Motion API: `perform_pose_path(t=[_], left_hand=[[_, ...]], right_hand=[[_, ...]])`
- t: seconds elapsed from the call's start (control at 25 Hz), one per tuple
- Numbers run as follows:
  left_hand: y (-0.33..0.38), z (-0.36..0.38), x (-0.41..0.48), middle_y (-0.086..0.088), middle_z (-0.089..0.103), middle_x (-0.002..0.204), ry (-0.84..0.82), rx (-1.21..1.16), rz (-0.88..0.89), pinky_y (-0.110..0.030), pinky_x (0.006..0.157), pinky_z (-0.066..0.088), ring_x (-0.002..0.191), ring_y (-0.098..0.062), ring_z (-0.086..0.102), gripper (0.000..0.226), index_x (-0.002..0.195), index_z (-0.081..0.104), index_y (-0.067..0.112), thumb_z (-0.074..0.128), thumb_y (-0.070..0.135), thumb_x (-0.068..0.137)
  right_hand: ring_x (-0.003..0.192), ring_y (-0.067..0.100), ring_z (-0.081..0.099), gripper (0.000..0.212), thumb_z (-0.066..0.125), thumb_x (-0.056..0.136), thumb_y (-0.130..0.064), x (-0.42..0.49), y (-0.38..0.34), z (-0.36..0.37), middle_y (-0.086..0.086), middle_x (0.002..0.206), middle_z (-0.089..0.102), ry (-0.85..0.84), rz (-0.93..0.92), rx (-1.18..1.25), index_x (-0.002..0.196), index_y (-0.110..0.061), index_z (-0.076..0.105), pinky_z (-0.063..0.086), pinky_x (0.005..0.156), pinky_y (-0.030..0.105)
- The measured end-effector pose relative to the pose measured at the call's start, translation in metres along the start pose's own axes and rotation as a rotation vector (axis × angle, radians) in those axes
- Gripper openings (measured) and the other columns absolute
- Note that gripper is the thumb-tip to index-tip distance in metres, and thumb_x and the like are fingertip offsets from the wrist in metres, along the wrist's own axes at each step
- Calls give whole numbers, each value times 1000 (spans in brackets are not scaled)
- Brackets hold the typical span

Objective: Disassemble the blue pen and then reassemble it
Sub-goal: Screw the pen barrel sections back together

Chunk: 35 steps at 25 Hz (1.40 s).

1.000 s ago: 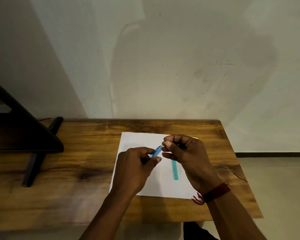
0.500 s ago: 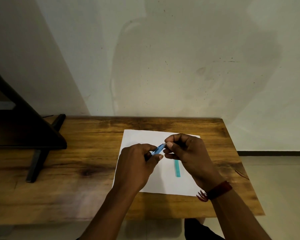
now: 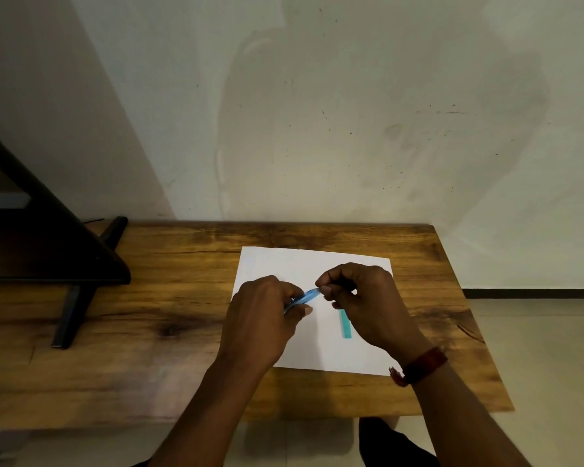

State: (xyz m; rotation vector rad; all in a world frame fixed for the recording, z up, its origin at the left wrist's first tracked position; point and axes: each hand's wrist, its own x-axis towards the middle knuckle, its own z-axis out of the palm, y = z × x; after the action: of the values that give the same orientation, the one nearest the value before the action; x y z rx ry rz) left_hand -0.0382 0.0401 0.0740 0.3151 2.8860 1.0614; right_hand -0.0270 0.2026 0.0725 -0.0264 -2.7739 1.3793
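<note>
Over the white paper on the worktop, the left hand grips the blue pen in curled fingers while the right hand pinches its tip, with a teal pen piece lying on the paper beside it.

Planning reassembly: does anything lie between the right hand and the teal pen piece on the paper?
Nothing visible. The teal plastic pen piece lies on the white paper sheet beside the right hand, which hides its far end.
</note>
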Motion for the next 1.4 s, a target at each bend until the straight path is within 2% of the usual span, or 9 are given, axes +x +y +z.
perform_pose_path(t=[0.2, 0.32, 0.52, 0.64, 0.72, 0.8, 1.0, 1.2, 1.4], left_hand=[[-4, 3, 0, 2, 70, 89, 40, -28, 1, -7, 61, 30, 67, -8, 54, 26, 103, 74, 21, 69, 36, 82], [-9, -4, 5, 1, 73, 86, 94, -96, -93, -10, 59, 34, 61, -5, 54, 26, 101, 75, 18, 72, 33, 80], [-29, -21, 14, 2, 71, 81, 247, -212, -387, -17, 56, 41, 60, -2, 57, 30, 100, 74, 14, 72, 35, 80], [-41, -27, 16, -2, 71, 78, 237, -312, -511, -36, 71, 56, 67, -16, 65, 28, 91, 73, 13, 65, 39, 84], [-47, -30, 16, -6, 70, 78, 229, -354, -547, -46, 80, 57, 71, -23, 67, 25, 83, 70, 14, 61, 36, 88], [-50, -31, 15, -8, 70, 77, 220, -386, -565, -48, 81, 57, 73, -26, 67, 27, 84, 70, 11, 59, 34, 90], [-52, -37, 15, -5, 71, 79, 230, -424, -574, -47, 82, 57, 75, -23, 67, 25, 90, 72, 12, 61, 35, 89], [-53, -39, 16, -5, 71, 80, 226, -436, -574, -46, 83, 56, 75, -22, 67, 25, 90, 72, 14, 62, 37, 88], [-51, -39, 14, -4, 71, 80, 210, -429, -549, -46, 82, 56, 75, -21, 67, 23, 89, 71, 16, 63, 37, 87]], right_hand=[[78, 8, 69, 20, 69, 84, -12, 2, -9, 2, -11, 82, 73, -11, 165, 373, 83, -31, 73, 55, 60, 17], [78, 8, 69, 23, 69, 85, -17, 6, -13, 15, -13, 88, 72, 70, 190, 462, 98, -34, 72, 55, 58, 18], [82, 3, 61, 27, 68, 87, -24, 11, -7, 59, -5, 105, 71, 132, 101, -114, 114, -26, 68, 49, 79, 15], [95, 11, 61, 28, 64, 88, -33, 10, -5, 90, -2, 110, 69, 78, 77, -254, 115, -26, 67, 48, 85, 24], [102, 15, 59, 29, 62, 89, -35, 11, -4, 106, 0, 113, 68, 98, 70, -313, 116, -26, 67, 47, 87, 26], [104, 18, 58, 31, 62, 89, -35, 15, -2, 116, 2, 114, 68, 136, 66, -376, 117, -24, 66, 48, 87, 28], [99, 22, 59, 34, 61, 89, -38, 26, 6, 128, 6, 109, 68, 177, 107, -485, 116, -17, 67, 50, 83, 33], [92, 22, 58, 24, 63, 88, -31, 33, 5, 134, 8, 99, 69, 166, 117, -473, 103, -13, 71, 51, 79, 33], [100, 21, 58, 31, 64, 88, -35, 31, 5, 130, 7, 110, 67, 172, 174, -385, 110, -14, 67, 49, 85, 29]])
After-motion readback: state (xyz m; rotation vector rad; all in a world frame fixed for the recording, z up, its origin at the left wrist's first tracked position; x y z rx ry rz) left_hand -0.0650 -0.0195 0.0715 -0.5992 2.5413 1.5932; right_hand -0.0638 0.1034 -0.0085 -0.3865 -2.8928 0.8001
